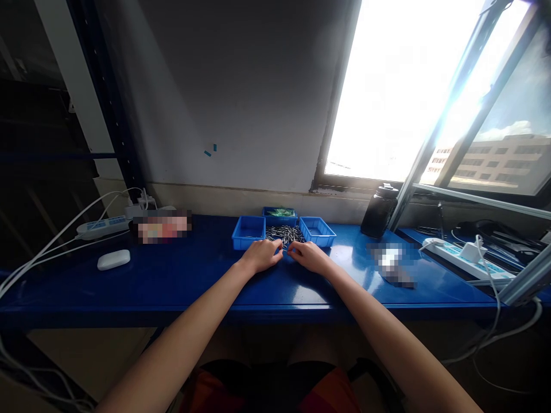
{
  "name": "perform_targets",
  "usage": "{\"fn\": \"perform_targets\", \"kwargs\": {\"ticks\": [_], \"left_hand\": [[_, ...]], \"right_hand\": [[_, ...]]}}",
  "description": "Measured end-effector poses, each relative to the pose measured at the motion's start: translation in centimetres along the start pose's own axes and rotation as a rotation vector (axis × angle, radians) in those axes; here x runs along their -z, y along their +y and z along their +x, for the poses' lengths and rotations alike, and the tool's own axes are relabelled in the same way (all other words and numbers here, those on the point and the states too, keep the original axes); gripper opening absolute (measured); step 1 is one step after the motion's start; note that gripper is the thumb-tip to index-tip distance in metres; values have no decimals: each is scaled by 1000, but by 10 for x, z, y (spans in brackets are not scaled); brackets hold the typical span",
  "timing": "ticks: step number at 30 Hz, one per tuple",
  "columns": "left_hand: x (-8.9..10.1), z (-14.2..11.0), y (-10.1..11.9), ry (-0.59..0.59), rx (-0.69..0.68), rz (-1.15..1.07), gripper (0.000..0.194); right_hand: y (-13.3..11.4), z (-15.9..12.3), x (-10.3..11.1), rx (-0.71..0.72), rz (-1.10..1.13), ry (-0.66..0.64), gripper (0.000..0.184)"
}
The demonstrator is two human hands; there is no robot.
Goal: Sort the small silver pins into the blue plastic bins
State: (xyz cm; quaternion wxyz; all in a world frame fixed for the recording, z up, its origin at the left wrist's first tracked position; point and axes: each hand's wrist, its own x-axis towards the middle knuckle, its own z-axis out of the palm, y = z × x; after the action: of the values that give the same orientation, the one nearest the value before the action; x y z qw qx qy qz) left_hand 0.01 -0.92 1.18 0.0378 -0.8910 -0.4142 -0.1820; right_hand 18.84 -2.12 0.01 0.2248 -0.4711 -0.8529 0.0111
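Note:
My left hand rests at the near side of a pile of small, thin metal pieces, thumb and fingers closed in a pinch. Opposite it, my right hand is also pinched, its fingertips close to those of the left. Something small and thin may be between the fingertips, but it is too small to name. The pieces in the pile look silver and dark, like screws or rivets. Beside the pile stand a blue bin on the left and another blue bin on the right. Behind it, a third blue bin holds green plastic wrapping.
The blue table runs along a wall below a bright window. A black bottle stands right of the bins. Power strips with white cables lie at both ends. A white case and two blurred items lie on the table.

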Motion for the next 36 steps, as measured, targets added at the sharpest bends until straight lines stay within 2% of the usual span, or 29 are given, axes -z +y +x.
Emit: {"fn": "perform_targets", "kwargs": {"ticks": [9, 21, 28, 36], "left_hand": [[7, -5, 9, 55, -136, -92, 23], [10, -7, 11, 52, -202, -116, 30], [8, -4, 9, 32, -184, -89, 24], [5, -2, 6, 23, -114, -21, 22]], "right_hand": [[-1, 0, -1, -22, -24, -3, 16], [-2, -1, -1, -29, -12, -21, 12], [0, -1, -2, 8, -3, -12, 12], [-3, -1, 1, -45, 2, -33, 14]]}}
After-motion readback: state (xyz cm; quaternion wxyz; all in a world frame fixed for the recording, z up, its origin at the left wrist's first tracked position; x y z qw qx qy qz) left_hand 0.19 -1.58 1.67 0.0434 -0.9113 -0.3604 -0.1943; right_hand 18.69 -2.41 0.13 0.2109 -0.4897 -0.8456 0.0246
